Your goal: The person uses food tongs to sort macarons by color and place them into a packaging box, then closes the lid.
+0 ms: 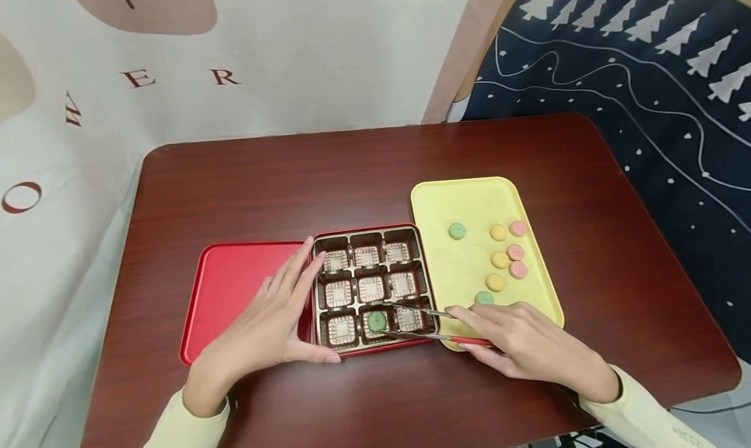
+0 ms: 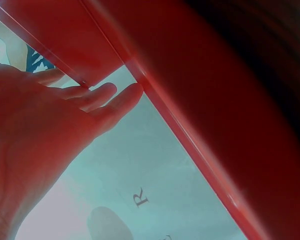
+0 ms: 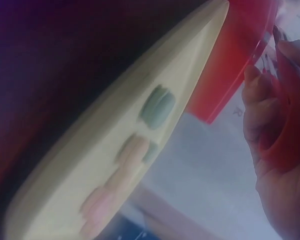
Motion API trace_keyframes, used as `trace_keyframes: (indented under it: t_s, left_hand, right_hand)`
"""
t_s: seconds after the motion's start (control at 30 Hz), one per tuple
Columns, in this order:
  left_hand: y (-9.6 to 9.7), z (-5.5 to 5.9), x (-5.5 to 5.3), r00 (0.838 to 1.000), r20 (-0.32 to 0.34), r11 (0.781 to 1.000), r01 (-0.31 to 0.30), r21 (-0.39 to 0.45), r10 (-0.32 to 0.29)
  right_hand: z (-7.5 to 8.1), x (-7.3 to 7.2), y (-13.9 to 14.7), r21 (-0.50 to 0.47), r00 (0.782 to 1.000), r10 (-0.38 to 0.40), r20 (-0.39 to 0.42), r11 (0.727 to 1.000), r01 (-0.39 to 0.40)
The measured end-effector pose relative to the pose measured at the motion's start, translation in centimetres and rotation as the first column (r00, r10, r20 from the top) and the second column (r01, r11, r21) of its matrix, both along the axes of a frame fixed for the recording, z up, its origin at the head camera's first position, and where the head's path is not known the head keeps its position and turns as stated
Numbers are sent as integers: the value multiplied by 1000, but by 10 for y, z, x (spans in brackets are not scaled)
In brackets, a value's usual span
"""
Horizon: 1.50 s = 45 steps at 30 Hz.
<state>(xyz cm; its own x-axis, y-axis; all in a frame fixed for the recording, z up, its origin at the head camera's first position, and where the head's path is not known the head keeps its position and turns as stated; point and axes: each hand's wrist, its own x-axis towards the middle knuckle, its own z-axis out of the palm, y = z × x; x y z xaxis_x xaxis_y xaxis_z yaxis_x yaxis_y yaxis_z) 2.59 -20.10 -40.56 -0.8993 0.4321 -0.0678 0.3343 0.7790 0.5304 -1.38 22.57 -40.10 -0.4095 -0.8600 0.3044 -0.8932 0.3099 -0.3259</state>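
Note:
A red tin box (image 1: pixel 375 351) with a brown nine-cell insert (image 1: pixel 369 288) sits mid-table. My left hand (image 1: pixel 276 317) rests flat with straight fingers against the box's left side, thumb along its front edge. My right hand (image 1: pixel 516 343) pinches red-handled metal tongs (image 1: pixel 422 324), whose tips flank a green round sweet (image 1: pixel 377 320) in the bottom middle cell. The yellow tray (image 1: pixel 469 200) to the right carries several green, yellow and pink sweets, such as a green one (image 1: pixel 457 231). In the right wrist view, the tray (image 3: pixel 90 165) and sweets (image 3: pixel 157 106) appear blurred.
The red box lid (image 1: pixel 235 291) lies flat left of the box, partly under my left hand. The dark wooden table (image 1: pixel 352 174) has rounded corners. A pale printed cloth (image 1: pixel 235 57) hangs behind, and a navy tree-patterned fabric (image 1: pixel 645 76) at the right.

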Motion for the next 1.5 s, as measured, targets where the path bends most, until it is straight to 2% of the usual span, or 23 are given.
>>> trace_keyframes:
  t_s: [0.17, 0.27, 0.37, 0.43, 0.6, 0.73, 0.93, 1.17, 1.5]
  left_hand:
    - [-1, 0, 4, 1000, 9, 1000, -7, -2, 7]
    - [-2, -1, 6, 1000, 14, 1000, -15, -2, 15]
    - [-3, -1, 5, 1000, 3, 1000, -15, -4, 15]
    - [-2, -1, 4, 1000, -1, 1000, -11, -6, 11]
    - [-2, 0, 2, 1000, 13, 1000, -11, -5, 11]
    - [-2, 2, 1, 1000, 19, 1000, -21, -9, 21]
    - [-1, 2, 0, 1000, 11, 1000, -14, -4, 14]
    - [-1, 2, -1, 1000, -11, 1000, -2, 4, 2]
    - [-2, 3, 1, 1000, 3, 1000, 2, 6, -2]
  right_hand:
    - [2, 1, 20, -40, 995, -101, 14, 994, 102]
    - [4, 1, 37, -29, 982, -189, 8, 981, 189]
    - [8, 2, 59, -1, 956, -290, -30, 957, 290]
    - [10, 4, 74, 24, 931, -362, -52, 931, 364]
    - [13, 11, 102, 53, 886, -460, -58, 885, 463]
    - [13, 15, 112, 74, 874, -484, -36, 871, 485]
    - [10, 21, 120, 74, 859, -509, -49, 856, 511]
    - [4, 29, 128, 76, 851, -524, -27, 848, 525]
    - [-9, 40, 132, 68, 847, -531, 16, 846, 529]
